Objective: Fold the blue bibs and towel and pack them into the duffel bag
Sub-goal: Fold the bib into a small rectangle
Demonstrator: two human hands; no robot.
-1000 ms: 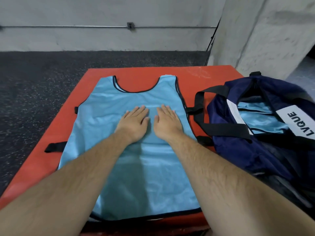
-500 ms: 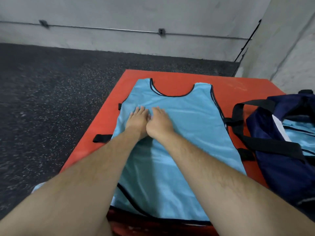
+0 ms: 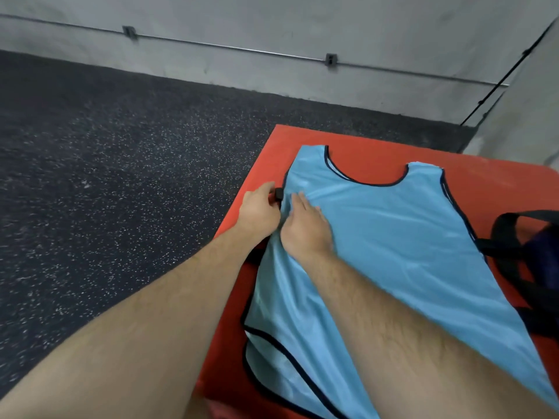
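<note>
- My two bare forearms come in from the near edge, the left forearm [image 3: 136,328] over the floor and the right forearm [image 3: 408,328] lying across the lower part of the light blue bib [image 3: 393,237].
- The bib lies spread flat, neck opening away from me, with dark trim along its neck and sides.
- At its near left corner a curved trimmed edge [image 3: 272,343] shows; I cannot tell whether that is an under layer or a second bib.
- My right hand [image 3: 307,229] rests palm down on the bib near its left side, fingers straight and pointing away to the left.
- My left hand [image 3: 258,208] is just beside it, at the bib's left edge, with the fingers bent by a small black tab [image 3: 277,195]. I cannot tell whether it pinches the tab, the cloth or nothing.
- The hands are close together, almost touching at the wrists.
- The bib lies on a red padded mat [image 3: 484,176], which is raised above the floor.
- At the right edge of view, on the mat just beside the bib, are the black straps [image 3: 502,225] and a bit of the navy duffel bag [image 3: 541,240], mostly cut off.
- Left of the mat and beyond it is the dark speckled rubber floor [image 3: 121,176].
- Farthest off is a grey concrete wall [image 3: 302,25] with a thin metal conduit [image 3: 227,48] run along it on brackets, and a black cable [image 3: 499,86] going up the corner.
</note>
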